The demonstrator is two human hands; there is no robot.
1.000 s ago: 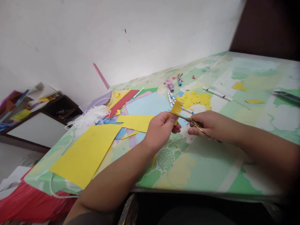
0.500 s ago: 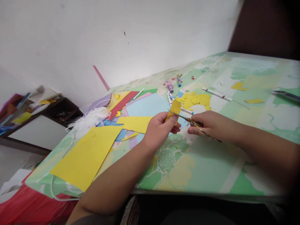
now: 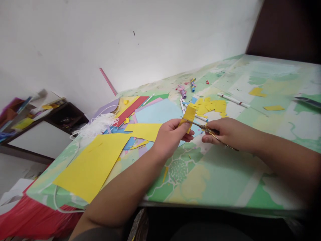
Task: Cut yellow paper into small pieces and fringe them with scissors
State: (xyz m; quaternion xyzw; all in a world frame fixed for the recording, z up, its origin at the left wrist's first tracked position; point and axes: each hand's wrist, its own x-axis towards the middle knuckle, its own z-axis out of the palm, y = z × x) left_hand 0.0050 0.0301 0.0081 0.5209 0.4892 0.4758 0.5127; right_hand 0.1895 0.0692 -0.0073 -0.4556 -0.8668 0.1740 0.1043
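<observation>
My left hand (image 3: pixel 171 136) pinches a small strip of yellow paper (image 3: pixel 190 113) between thumb and fingers. The strip's right edge looks cut into a fringe. In my right hand (image 3: pixel 223 131) is a pair of gold-coloured scissors (image 3: pixel 210 130), the fingers closed around the handles. Its blades point left and lie across the paper strip, just above my left thumb. Just behind the strip, several fringed yellow paper pieces (image 3: pixel 210 106) lie in a heap. A large yellow sheet (image 3: pixel 94 164) rests left of my left forearm.
A light blue sheet (image 3: pixel 159 113), a red strip (image 3: pixel 132 109) and a tangle of white string (image 3: pixel 101 125) lie on the patterned tablecloth (image 3: pixel 220 180). A white pen (image 3: pixel 233 100) and small rolled paper pieces (image 3: pixel 192 85) are farther back. A shelf (image 3: pixel 37 140) stands at left.
The view has shifted slightly. The yellow strip's upper end now leans a little more to the right, with its fringe showing. Both hands keep nearly the same place.
</observation>
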